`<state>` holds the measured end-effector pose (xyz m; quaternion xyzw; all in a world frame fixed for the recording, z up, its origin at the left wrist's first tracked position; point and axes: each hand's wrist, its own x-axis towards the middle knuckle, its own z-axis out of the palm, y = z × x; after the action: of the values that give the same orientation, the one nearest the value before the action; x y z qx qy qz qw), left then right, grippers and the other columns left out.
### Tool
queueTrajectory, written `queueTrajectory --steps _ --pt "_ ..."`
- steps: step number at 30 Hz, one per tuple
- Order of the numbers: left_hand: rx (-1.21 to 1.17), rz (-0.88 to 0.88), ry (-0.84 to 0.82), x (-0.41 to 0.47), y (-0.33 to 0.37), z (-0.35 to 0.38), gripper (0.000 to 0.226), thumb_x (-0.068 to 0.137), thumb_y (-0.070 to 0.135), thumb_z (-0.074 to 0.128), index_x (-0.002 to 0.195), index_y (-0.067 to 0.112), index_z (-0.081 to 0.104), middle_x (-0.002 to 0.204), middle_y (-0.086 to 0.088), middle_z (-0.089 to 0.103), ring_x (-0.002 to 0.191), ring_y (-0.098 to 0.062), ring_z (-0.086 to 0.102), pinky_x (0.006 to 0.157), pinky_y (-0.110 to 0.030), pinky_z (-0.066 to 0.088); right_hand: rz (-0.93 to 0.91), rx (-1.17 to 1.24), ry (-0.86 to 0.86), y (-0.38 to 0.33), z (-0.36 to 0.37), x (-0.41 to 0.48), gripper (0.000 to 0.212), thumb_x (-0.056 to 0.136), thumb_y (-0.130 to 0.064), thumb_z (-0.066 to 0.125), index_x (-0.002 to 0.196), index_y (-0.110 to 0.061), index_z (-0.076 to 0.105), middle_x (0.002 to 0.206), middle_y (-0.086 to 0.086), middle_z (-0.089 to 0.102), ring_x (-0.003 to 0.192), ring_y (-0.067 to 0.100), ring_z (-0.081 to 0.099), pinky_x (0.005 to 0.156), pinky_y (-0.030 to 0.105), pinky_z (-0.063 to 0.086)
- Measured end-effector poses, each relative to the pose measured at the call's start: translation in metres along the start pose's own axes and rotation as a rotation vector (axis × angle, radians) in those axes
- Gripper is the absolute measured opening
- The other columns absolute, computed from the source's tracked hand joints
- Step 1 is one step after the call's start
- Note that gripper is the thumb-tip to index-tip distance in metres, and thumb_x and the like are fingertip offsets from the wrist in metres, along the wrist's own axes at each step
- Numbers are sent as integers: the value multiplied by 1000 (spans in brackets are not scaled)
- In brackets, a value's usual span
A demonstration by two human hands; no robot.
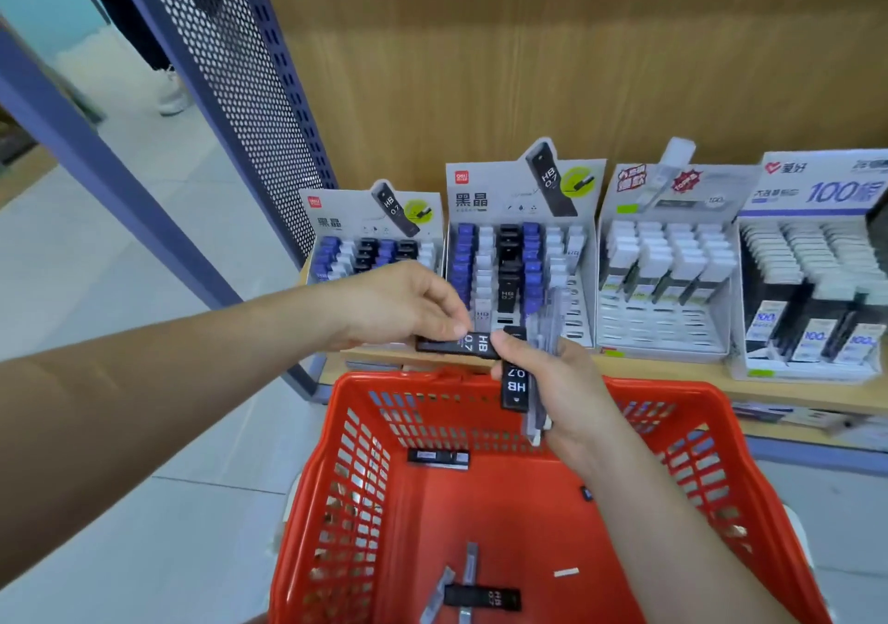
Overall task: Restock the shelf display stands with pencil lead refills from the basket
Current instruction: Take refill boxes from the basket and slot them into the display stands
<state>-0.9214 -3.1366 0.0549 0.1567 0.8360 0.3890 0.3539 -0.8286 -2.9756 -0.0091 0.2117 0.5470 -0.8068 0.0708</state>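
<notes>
My left hand (403,301) pinches one black HB 0.7 refill case (456,345), lying crosswise just above the far rim of the red basket (749,474). My right hand (557,383) grips a bundle of refill cases (516,383), black and clear ones, held upright next to the single case. In front of both hands stands a display stand (521,258) with rows of blue, white and black refills. A smaller stand (375,243) of the same kind is to its left. Loose refills (480,597) lie on the basket floor, and a dark one (438,457) lies near its far wall.
Two more display stands (668,277) (817,282) with white and black refill boxes fill the wooden shelf (672,373) to the right. A blue perforated metal side panel (230,70) rises on the left. A person's white shoe (173,94) shows on the floor beyond it.
</notes>
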Motion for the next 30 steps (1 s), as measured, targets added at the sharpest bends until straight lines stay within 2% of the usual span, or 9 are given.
queueTrajectory --steps 3,6,9,13,15,18,22,25,30 --pt "79 13 -61 7 3 -8 26 80 13 75 105 16 68 86 -9 75 83 -16 69 93 -35 52 -24 -45 -21 -2 11 15 47 79 -33 80 112 -3 65 84 8 74 73 16 70 60 23 51" --pt "86 28 -85 12 6 -20 32 84 12 71 114 22 65 80 -9 73 78 -23 64 77 -40 46 -78 -33 -58 -11 15 27 26 88 -27 70 102 -5 66 68 1 70 61 13 66 51 23 48" --pt "-89 38 78 15 4 -38 28 90 1 60 114 13 64 76 -13 62 74 -25 65 66 -31 53 -73 50 -70 -13 13 32 23 92 -23 66 102 -3 61 64 4 64 58 16 65 53 24 52" --pt "-173 80 364 23 -13 -54 17 89 3 62 103 12 60 81 -8 73 70 -12 66 71 -27 54 -22 116 -59 -2 13 33 19 90 -21 66 97 -5 59 65 7 61 59 19 64 51 25 51" --pt "-154 81 467 29 -23 -55 12 87 7 66 91 16 58 83 -11 74 67 -15 59 66 -28 47 -10 133 -57 6 15 32 15 90 -19 65 95 -6 58 65 8 60 57 20 62 49 25 50" --pt "-112 60 559 41 -34 -48 12 80 10 75 83 16 65 86 -19 72 72 -20 59 73 -37 52 9 151 -41 13 14 33 13 91 -17 65 94 -7 58 64 8 60 56 20 63 46 24 49" --pt "8 53 604 53 -44 -36 14 72 14 82 84 16 75 77 3 72 68 -4 63 76 -21 53 36 172 -12 15 11 35 20 91 -13 63 106 1 65 63 8 62 53 18 62 42 22 46" --pt "165 50 603 56 -50 -32 18 75 18 80 93 18 76 74 12 68 64 7 59 69 -8 46 64 134 -25 17 6 33 13 91 -16 63 87 -4 63 69 13 62 53 18 60 40 23 42" --pt "325 27 547 56 -59 -28 18 79 17 77 97 19 76 89 7 71 79 -2 63 78 -15 47 82 169 -11 20 4 33 14 92 -10 60 79 -7 62 67 10 62 58 21 62 47 25 47"
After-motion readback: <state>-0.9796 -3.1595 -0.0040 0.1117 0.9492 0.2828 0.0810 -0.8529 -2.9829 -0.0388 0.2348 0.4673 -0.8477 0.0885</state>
